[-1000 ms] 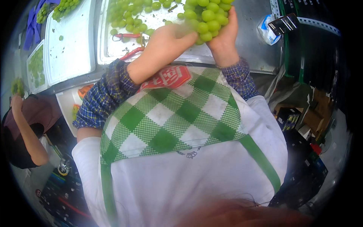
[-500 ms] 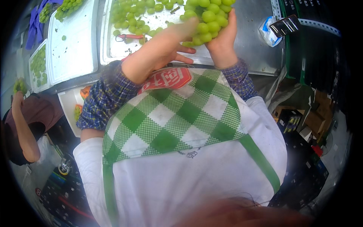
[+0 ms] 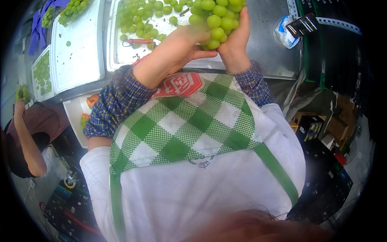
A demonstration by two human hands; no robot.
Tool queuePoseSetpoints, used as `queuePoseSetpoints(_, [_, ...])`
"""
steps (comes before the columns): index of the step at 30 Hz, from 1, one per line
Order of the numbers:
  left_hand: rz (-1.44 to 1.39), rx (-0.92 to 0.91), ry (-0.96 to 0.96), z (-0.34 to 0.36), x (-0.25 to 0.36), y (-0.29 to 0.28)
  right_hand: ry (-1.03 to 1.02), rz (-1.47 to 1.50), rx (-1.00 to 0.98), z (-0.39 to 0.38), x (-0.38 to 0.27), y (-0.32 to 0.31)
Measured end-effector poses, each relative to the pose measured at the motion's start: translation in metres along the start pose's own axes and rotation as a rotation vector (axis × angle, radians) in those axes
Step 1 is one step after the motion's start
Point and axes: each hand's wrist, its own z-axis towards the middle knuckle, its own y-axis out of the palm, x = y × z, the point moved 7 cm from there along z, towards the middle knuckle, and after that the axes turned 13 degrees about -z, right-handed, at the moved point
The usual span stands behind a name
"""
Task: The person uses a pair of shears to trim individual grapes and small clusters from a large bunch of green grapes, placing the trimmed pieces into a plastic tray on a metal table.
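Observation:
A bunch of green grapes (image 3: 217,22) is held up between my two hands at the top middle of the view. My right hand (image 3: 235,44) cups it from the right and below, fingers partly hidden behind the fruit. From the left, my left hand (image 3: 181,46) presses its fingers against the bunch; the fingertips are blurred and partly covered by grapes. Beneath, a white tray (image 3: 113,44) carries many loose green grapes (image 3: 139,24). Red-handled snips (image 3: 138,41) lie in that tray, just left of my left wrist.
Left of the tray stands another white tray (image 3: 76,52) with a grape bunch (image 3: 74,10) at its far end. A white and blue packet (image 3: 285,34) sits at the right on the metal table (image 3: 270,56). A co-worker's arm (image 3: 30,141) is at the far left, holding grapes.
My left hand's spread fingers have closed in against the grape bunch. The bunch and my right hand have shifted slightly left.

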Motion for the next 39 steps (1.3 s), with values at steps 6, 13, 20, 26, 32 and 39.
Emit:
queuePoseSetpoints(6, [-0.093,-0.067,-0.018,-0.008,0.005,-0.003,0.018,0.068,-0.033,0.003,-0.004,-0.005])
queuePoseSetpoints(13, [0.649,0.287,0.119,-0.016,0.029,-0.062,0.071,0.079,-0.032,0.003,-0.001,-0.012])
queuePoseSetpoints(20, [2.028,0.349,0.243,-0.051,0.056,-0.114,0.147,0.093,-0.108,0.006,0.002,-0.018])
queuePoseSetpoints(26, [2.077,0.153,0.166,-0.060,0.056,-0.124,0.225,0.082,-0.166,0.003,0.003,-0.018])
queuePoseSetpoints(32, [1.893,0.085,-0.071,-0.078,0.065,-0.109,0.212,0.036,-0.203,-0.001,-0.008,-0.017])
queuePoseSetpoints(39, [1.330,0.006,-0.172,-0.124,0.093,-0.021,0.272,-0.062,-0.218,-0.002,-0.002,-0.026])
